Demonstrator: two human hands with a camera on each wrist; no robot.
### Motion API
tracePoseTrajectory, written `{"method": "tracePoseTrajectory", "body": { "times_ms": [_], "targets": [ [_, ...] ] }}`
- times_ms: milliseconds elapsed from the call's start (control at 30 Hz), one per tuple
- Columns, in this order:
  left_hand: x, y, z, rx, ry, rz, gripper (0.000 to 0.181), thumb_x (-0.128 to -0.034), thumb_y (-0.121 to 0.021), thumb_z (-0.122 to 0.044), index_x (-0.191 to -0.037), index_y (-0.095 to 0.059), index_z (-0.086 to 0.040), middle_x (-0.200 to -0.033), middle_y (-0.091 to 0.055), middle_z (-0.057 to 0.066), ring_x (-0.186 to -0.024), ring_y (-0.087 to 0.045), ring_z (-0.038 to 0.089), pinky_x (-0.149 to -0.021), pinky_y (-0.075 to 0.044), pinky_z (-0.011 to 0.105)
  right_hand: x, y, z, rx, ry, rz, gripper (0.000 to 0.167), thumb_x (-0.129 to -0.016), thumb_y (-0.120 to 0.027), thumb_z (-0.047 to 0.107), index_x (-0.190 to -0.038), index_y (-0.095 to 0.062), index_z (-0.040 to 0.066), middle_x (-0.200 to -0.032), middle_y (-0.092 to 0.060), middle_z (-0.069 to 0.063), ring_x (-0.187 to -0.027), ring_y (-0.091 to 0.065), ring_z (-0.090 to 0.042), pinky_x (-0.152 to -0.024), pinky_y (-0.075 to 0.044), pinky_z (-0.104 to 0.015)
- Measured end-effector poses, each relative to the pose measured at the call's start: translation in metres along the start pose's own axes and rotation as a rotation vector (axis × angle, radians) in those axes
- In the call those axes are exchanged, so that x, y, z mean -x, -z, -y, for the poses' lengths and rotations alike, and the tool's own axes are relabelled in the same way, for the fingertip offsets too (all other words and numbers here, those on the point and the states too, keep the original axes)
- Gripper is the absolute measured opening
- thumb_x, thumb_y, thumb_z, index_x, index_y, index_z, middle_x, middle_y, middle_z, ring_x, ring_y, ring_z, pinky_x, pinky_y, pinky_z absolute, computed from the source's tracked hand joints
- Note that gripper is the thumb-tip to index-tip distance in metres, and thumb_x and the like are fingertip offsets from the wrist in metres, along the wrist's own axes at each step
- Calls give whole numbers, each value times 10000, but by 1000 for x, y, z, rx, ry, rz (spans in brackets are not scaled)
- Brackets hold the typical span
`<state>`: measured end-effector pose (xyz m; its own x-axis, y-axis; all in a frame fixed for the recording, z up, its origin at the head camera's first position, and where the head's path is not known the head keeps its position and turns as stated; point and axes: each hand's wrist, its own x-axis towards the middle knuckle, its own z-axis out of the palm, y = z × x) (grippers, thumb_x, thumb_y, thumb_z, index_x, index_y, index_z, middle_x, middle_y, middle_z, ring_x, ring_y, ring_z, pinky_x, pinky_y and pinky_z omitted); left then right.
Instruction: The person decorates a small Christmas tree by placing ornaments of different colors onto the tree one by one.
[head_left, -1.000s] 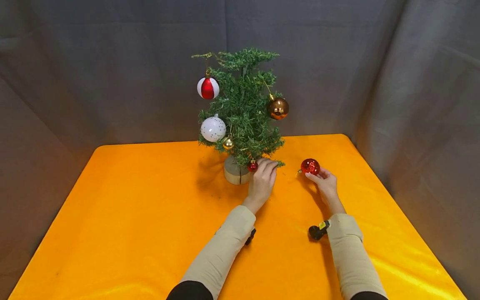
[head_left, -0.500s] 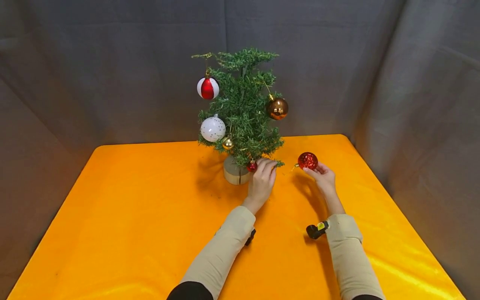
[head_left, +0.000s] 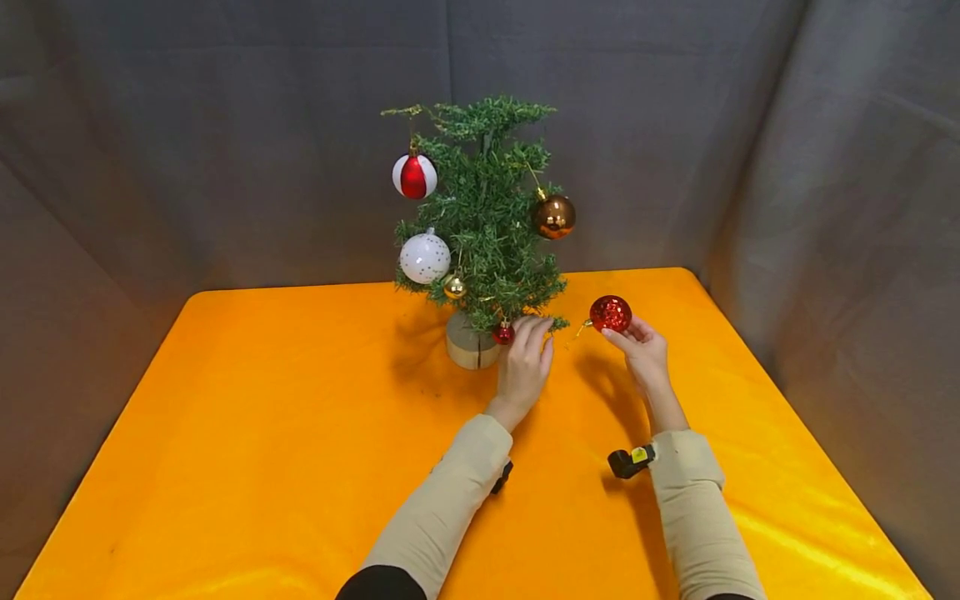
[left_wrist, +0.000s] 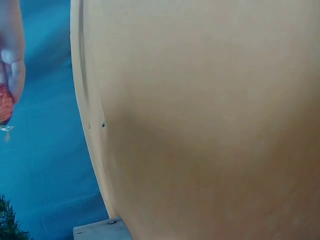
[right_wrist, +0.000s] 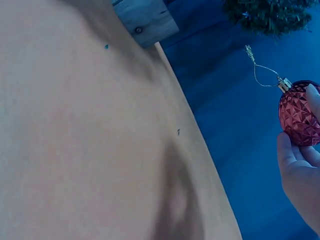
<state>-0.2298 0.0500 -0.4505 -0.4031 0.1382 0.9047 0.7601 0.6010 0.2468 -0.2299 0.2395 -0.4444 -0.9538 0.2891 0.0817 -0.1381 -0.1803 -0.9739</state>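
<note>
My left hand [head_left: 522,367] is at the low right side of the small Christmas tree [head_left: 487,217], its fingers around a low branch [head_left: 559,323] whose green tip sticks out beyond them. A small red bauble [head_left: 503,334] hangs beside those fingers. My right hand [head_left: 649,358] pinches a larger red bauble [head_left: 611,313] between thumb and fingers, right of the tree and above the table. In the right wrist view this bauble has a faceted surface, and a gold string loop [right_wrist: 265,75] trails from its cap. The left wrist view does not show the left hand's grip.
On the tree hang a red-and-white bauble [head_left: 414,176], a white speckled bauble [head_left: 425,257], a small gold bauble [head_left: 454,287] and a shiny brown bauble [head_left: 554,217]. The tree's round wooden base [head_left: 471,343] stands on an orange-covered table [head_left: 262,433]. Grey curtains [head_left: 300,150] surround it.
The right hand has moved the red bauble up and a little left, nearer the tree, and its string points down-left. The left hand has stayed at the low branch, almost still.
</note>
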Motion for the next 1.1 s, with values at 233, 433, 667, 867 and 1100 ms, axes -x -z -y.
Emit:
{"method": "tracePoseTrajectory", "body": {
  "times_ms": [233, 433, 667, 867, 1100],
  "targets": [
    [2, -2, -2, -10, -39, -29, 206, -780, -650, -6, -985, -637, 10, -992, -579, 118, -972, -534, 243, -887, -412, 252, 2, -7, 7, -127, -7, 11, 253, -763, -633, -95, -895, -629, 120, -891, -585, -13, -782, -520, -112, -724, -472, -158],
    [3, -3, -4, -77, -73, -54, 151, -776, -661, -45, -926, -669, -50, -898, -588, 62, -870, -554, 198, -714, -471, 247, 1, -10, 10, -194, -2, 14, 298, -772, -576, -161, -849, -652, 117, -871, -600, -25, -773, -537, -117, -716, -480, -170],
    [6, -3, -9, -79, -28, -25, 116, -762, -681, -88, -875, -665, -68, -814, -606, 34, -731, -568, 152, -623, -480, 193, 4, -11, 13, -285, 13, 54, 314, -767, -549, -198, -861, -660, 81, -869, -603, -48, -760, -551, -125, -726, -484, -188],
    [8, -3, -13, -49, 85, 58, 157, -746, -715, -120, -886, -676, -61, -843, -643, 44, -765, -607, 156, -593, -499, 217, 4, -11, 15, -317, 22, 86, 290, -768, -564, -180, -876, -666, 69, -887, -612, -59, -785, -554, -142, -746, -482, -202],
    [8, -4, -12, -61, 160, 154, 210, -781, -694, -173, -940, -687, -35, -888, -662, 67, -788, -621, 173, -625, -506, 242, 7, -12, 18, -344, 41, 109, 299, -764, -558, -194, -886, -667, 58, -870, -620, -65, -773, -565, -140, -745, -483, -207]
  ]
}}
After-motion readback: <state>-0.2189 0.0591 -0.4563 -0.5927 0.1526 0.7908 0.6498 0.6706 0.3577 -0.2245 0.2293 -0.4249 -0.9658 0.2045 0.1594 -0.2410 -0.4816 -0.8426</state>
